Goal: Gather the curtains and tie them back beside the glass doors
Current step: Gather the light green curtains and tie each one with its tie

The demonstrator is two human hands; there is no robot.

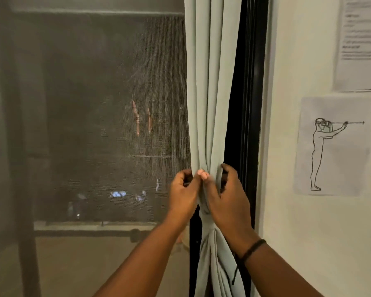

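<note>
1. Curtain (210, 103): pale green, bunched beside the black door frame (253, 103) (knotted lower down).
2. Left hand (183, 192), right hand (227, 196): side by side, both gripping its gathered folds.

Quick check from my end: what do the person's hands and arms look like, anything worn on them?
Both forearms are bare, no sleeves or gloves in view. The right wrist carries a thin dark cord bracelet with a loose end dangling below it. The left hand and right hand show no rings that I can make out.
</note>
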